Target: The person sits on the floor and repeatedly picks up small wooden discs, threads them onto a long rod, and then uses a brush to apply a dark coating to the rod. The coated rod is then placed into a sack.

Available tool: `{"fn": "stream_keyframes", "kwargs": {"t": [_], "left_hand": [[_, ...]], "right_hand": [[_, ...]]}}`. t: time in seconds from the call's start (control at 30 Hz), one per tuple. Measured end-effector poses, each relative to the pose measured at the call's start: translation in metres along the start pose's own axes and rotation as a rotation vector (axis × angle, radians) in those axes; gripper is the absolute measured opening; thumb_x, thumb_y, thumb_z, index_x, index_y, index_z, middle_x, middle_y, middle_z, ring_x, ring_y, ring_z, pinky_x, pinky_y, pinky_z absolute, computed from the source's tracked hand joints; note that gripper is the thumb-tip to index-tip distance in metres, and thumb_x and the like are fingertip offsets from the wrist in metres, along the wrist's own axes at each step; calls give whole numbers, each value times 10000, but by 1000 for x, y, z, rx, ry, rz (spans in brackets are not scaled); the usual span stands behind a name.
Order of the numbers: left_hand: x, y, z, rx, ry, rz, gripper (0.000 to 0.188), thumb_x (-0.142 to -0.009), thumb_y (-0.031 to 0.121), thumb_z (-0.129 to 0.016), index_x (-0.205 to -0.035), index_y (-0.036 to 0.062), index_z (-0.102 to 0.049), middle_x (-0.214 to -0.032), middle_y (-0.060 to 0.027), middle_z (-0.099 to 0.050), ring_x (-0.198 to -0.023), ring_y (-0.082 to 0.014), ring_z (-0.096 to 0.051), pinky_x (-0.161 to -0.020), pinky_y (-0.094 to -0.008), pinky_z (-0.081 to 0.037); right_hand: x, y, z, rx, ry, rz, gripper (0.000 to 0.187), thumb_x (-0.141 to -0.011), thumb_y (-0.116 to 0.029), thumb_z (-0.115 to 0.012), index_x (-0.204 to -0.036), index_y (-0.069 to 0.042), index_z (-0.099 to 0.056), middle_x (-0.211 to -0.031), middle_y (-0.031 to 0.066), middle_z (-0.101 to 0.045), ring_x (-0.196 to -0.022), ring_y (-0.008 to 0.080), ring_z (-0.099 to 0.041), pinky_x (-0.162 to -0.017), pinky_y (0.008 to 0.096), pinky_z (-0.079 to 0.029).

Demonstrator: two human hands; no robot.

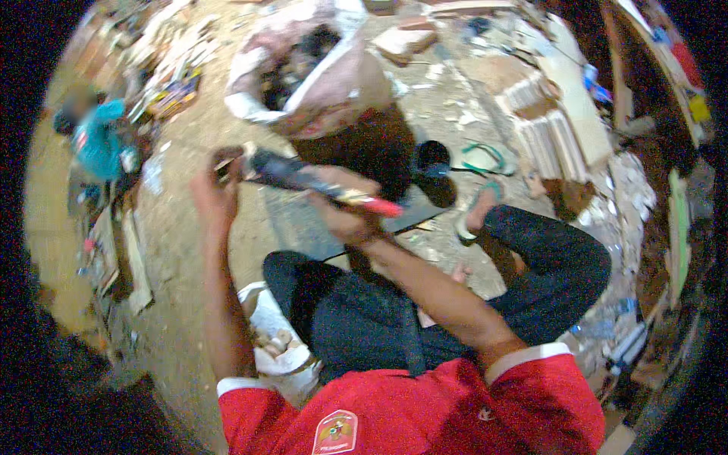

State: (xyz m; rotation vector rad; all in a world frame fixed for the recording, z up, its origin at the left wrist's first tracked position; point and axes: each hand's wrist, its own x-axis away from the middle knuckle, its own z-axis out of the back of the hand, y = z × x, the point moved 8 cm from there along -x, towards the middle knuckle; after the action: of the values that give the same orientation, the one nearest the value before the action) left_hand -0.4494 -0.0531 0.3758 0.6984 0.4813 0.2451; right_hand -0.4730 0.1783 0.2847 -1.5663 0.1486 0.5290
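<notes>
My right hand (pixel 345 208) is closed round a long dark tool (pixel 284 168) with a bright red end (pixel 385 206). Blur hides the tool's exact kind. It slants across in front of my lap, its far dark end close to my left hand (pixel 216 186). The fingers of my left hand are curled round a small brownish piece, partly hidden and smeared, so I cannot make out what it is. Beyond both hands stands a large whitish-pink sack (pixel 341 98), its mouth rolled open, with dark lumps inside.
A white bag (pixel 292 371) with pale lumps lies by my left thigh. A dark cup-like container (pixel 434 159) stands right of the sack. Stacked pale slabs (pixel 550 133) and scraps cover the right side. At the far left is a person in a teal top (pixel 98 140).
</notes>
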Motion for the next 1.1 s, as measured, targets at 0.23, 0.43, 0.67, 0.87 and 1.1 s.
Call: {"fn": "stream_keyframes", "kwargs": {"t": [0.23, 0.43, 0.67, 0.87, 1.1], "left_hand": [[12, -16, 14, -213, 87, 74, 137, -890, 86, -671, -958, -32, -688, -911, -133, -712, -823, -202, -688, -770, -324, -556], [20, -11, 13, -93, 69, 157, 139, -895, 36, -641, -1004, -45, -666, -988, -145, -695, -904, -190, -670, -794, -316, -556], [15, 0, 7, -187, 67, 167, 111, -881, -13, -642, -983, -36, -678, -938, -127, -708, -820, -159, -683, -756, -319, -575], [15, 13, 11, -74, 60, 205, 101, -890, -27, -627, -974, -53, -675, -897, -128, -708, -804, -165, -687, -738, -306, -573], [2, 35, 12, -298, 89, 85, 90, -877, 41, -657, -891, -43, -686, -819, -178, -707, -748, -233, -714, -697, -322, -561]], "right_hand": [[27, 137, 167, 647, 283, -746, 416, -824, -414, -722, -820, 2, -706, -795, 206, -698, -718, 380, -673, -685, 462, -511], [-14, 217, 269, 1036, 113, -669, 426, -785, -399, -755, -805, 24, -704, -786, 233, -690, -756, 396, -677, -702, 483, -520], [-15, 247, 214, 1137, -114, -638, 461, -746, -417, -782, -930, -1, -706, -934, 224, -699, -876, 387, -679, -781, 485, -535], [-10, 222, 266, 934, 96, -727, 455, -756, -423, -752, -800, 28, -704, -796, 216, -701, -752, 390, -680, -740, 457, -526], [-6, 194, 279, 718, 325, -612, 451, -796, -387, -757, -729, 55, -693, -680, 166, -681, -617, 277, -650, -647, 414, -490]]}}
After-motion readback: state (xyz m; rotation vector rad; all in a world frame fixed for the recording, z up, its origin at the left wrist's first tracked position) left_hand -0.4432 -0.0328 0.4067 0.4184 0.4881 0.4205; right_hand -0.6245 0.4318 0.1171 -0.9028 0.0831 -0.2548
